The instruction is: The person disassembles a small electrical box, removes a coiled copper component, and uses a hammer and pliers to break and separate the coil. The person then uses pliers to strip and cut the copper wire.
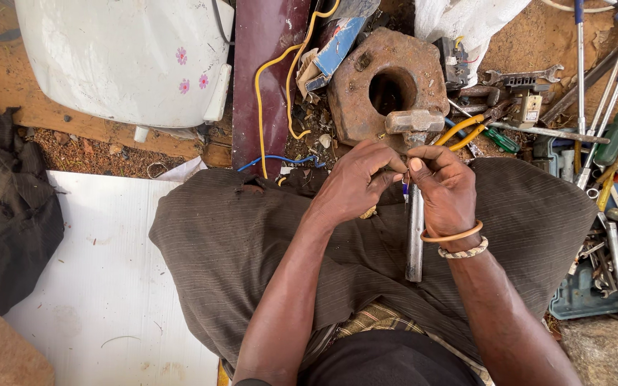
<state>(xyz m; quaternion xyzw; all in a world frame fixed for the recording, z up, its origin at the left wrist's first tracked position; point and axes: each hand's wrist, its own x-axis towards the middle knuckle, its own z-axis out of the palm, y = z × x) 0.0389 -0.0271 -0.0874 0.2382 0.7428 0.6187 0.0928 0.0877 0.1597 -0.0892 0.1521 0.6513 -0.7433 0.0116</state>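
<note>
My left hand and my right hand meet over my lap, fingertips pinched together on a small thin wire piece between them. Its exact shape is too small to tell. Directly under the hands a metal hammer lies along my lap, its head resting against a rusty block with a round hole. Two bracelets circle my right wrist. Brown striped cloth covers my legs.
A white appliance casing lies at top left, with yellow wire and blue wire beside a dark red panel. Wrenches, screwdrivers and sockets crowd the right. A white sheet is at lower left, dark cloth beyond.
</note>
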